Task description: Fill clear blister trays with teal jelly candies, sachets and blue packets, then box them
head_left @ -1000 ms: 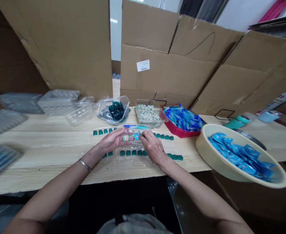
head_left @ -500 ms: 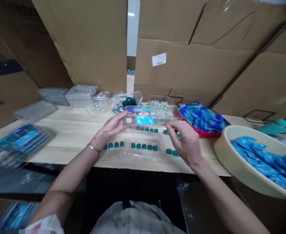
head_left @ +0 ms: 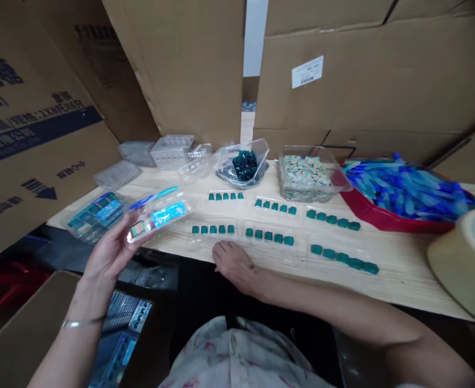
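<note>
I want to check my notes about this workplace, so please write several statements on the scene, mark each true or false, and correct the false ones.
1. The left hand holds a clear tray with a blue packet in it. True.
2. The red tub contains blue sticks. True.
3. The right hand is inside the red tub. False: it is at the near edge of the table.
4. The bracelet is on the right wrist. False: it is on the left wrist.
5. The striped pieces are in a clear container. True.
</note>
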Tool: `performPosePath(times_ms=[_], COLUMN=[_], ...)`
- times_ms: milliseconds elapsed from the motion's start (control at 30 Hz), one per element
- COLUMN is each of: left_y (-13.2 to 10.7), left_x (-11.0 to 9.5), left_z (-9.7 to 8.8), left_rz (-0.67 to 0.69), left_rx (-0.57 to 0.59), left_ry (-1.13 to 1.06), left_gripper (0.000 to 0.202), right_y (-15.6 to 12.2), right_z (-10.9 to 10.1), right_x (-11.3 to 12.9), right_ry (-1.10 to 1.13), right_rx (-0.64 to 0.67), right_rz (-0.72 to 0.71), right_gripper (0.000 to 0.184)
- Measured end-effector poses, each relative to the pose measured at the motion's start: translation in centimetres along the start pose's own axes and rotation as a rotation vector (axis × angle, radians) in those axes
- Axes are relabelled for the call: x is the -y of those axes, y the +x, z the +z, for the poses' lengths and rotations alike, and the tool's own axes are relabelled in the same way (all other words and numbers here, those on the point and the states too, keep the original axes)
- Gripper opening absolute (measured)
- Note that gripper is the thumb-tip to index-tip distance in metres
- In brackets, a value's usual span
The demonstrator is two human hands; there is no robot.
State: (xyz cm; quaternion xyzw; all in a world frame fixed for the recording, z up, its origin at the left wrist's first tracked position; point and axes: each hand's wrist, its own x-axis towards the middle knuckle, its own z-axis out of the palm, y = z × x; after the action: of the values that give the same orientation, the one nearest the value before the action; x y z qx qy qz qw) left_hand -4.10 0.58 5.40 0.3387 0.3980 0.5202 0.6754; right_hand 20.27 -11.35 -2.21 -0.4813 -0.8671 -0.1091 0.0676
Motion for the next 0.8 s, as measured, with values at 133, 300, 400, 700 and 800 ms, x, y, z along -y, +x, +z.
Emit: performPosePath(times_ms=[133,300,400,700,800], left_y=[-2.6,-5.0,-5.6,-7.4,-7.8], left_x=[1.6,4.3,5.9,9.3,10.5], left_z=[-4.8,-6.9,-6.9,-4.5,-2.9], left_rz=[0.058,0.032,0.01,-0.116,-0.184], left_rx=[-0.175,-0.315,-0.316,-0.161,-0.102], left_ry=[-0.04,-0.116,-0.184,-0.338,-0.372], left_gripper=[0.022,0.023,0.022,0.018,0.019], right_y=[-0.4,0.8,1.4,1.1,2.4], right_z=[-0.6,-0.3,0.3,-5.3,-6.2], right_x=[1.1,2.3,3.0,-1.7,-1.5], right_ry=[-0.036,-0.079,-0.088,0.47,1.077], right_rx=[-0.032,-0.089,-0.058,-0.533,-0.635], right_rz=[0.039,0.12,0.008,0.302,0.613], right_gripper=[0.007,0.022,0.017,0.015,0.015])
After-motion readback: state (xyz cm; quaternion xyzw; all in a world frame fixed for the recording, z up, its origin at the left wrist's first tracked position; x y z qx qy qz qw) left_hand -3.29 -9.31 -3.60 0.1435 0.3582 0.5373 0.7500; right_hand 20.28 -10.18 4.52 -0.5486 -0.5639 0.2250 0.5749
